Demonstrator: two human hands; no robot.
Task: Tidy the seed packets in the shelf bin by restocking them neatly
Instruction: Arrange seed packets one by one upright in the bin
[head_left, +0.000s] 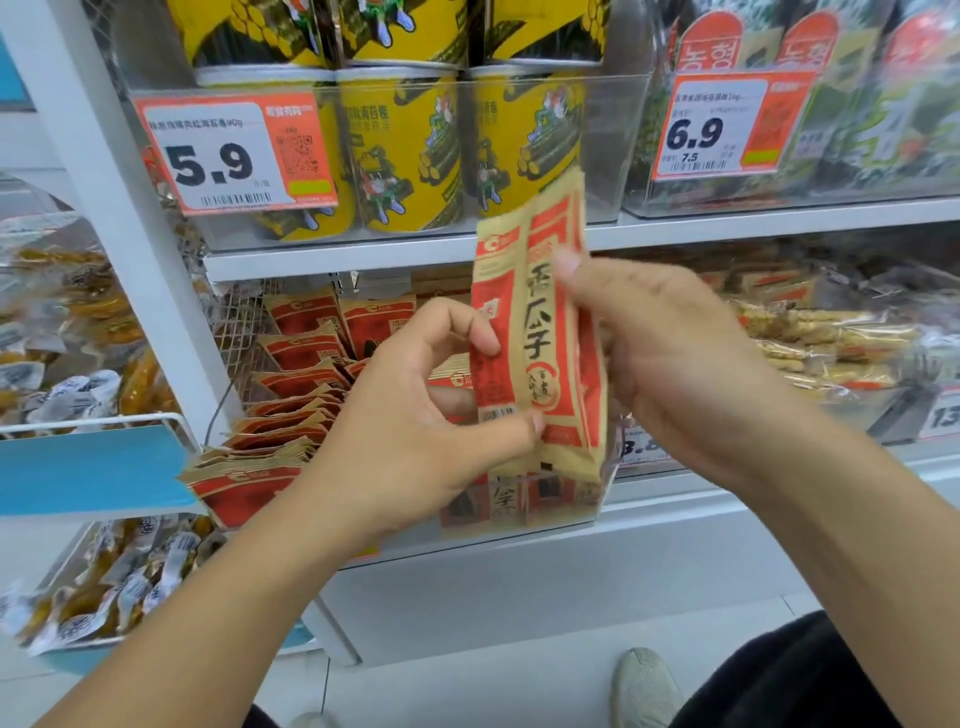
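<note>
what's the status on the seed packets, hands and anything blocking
Both hands on one upright seed packet: left hand pinching its left edge, right hand gripping the right. Held above the shelf bin. Leaning packets at left, nothing blocking.

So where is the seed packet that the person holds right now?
In the head view, the seed packet stands upright at centre, gripped between the left hand and right hand, in front of the shelf bin.

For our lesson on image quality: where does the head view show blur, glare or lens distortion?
Head view: right hand motion-blurred, held seed packet print still readable; soft glare on the clear bin above; shelf post leans from wide-angle distortion; edges softer.
</note>
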